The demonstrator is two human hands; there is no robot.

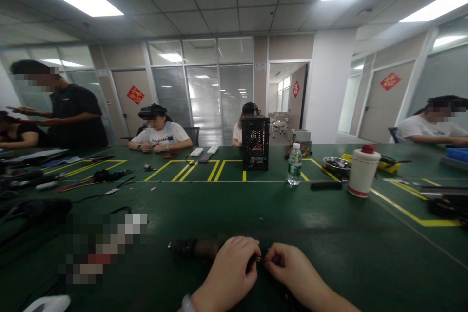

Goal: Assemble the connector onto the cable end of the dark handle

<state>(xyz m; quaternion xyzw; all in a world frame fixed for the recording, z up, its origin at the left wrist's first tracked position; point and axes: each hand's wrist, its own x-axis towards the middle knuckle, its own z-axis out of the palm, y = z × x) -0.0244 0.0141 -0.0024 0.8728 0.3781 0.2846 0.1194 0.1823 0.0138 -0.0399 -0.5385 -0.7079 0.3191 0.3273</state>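
My left hand (236,264) is closed, its fingers curled around something dark with a small brassy end at the fingertips; what it is I cannot make out. Just to its right, my right hand (290,264) is closed in a pinch, its fingertips almost meeting the left ones. Whatever it pinches is too small or hidden to name. A dark cylindrical tool with a metal tip (193,248) lies on the green table, pointing left. Its right end disappears behind my left hand, and I cannot tell whether they touch.
On the green table (219,200) stand a black computer case (255,144), a water bottle (294,165) and a white bottle with red cap (363,171). A metal bowl (337,165) sits behind. Cables and wires (106,175) spread left. Several people sit or stand around.
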